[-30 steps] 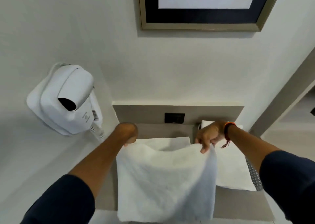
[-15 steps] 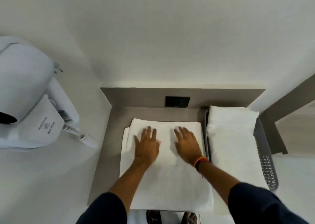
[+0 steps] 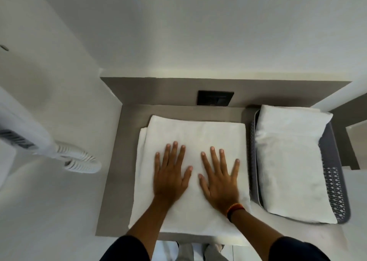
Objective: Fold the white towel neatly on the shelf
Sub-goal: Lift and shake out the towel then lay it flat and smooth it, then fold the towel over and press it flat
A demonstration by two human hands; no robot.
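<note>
White towel lies folded mid-shelf, near edge overhanging the front. Left hand & right hand spread flat, palms down, pressing it. Soft, light, limp; prob best taken at the corners. Layer count under palms unclear, front edge hidden by arms.

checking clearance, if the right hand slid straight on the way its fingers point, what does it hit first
Probably nothing on the white towel; past its far edge, the right hand would likely meet the shelf's back wall.
</note>
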